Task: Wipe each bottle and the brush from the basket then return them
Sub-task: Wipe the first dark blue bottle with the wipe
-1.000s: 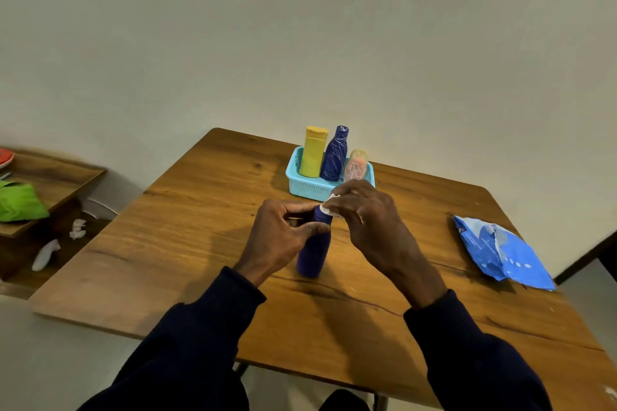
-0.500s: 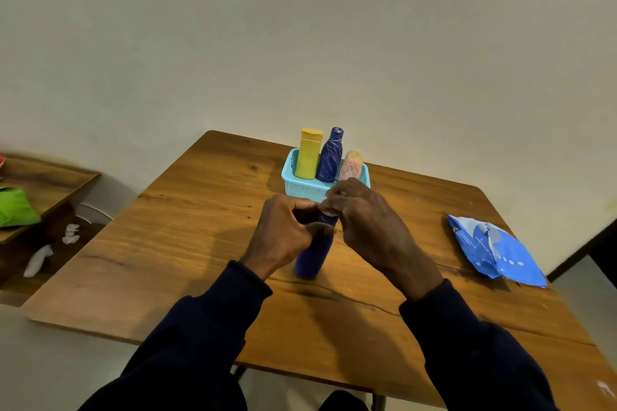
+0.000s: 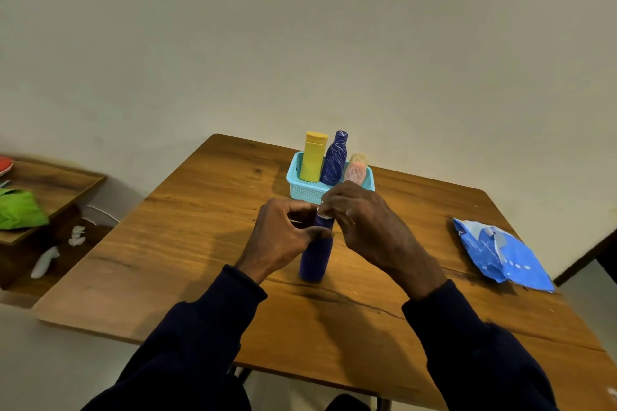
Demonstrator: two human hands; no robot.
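Note:
A plain dark blue bottle (image 3: 314, 259) stands upright on the wooden table (image 3: 200, 243). My left hand (image 3: 282, 237) grips its upper part, thumb across the front. My right hand (image 3: 364, 223) pinches a small white wipe (image 3: 323, 214) against the bottle's top. Behind them a light blue basket (image 3: 300, 192) holds a yellow bottle (image 3: 313, 157), a blue bottle with white lines (image 3: 335, 158) and a pink, rounded item (image 3: 356, 170) that my right hand partly hides.
A crumpled blue and white packet (image 3: 500, 253) lies on the table at the right. A lower wooden side table (image 3: 50, 183) at the left carries a green cloth (image 3: 20, 208). White scraps (image 3: 45, 262) lie on the floor beside it.
Both hands stay on the dark blue bottle. My right hand's fingers shifted over the bottle's top, so less of the white wipe shows. The view drifted slightly.

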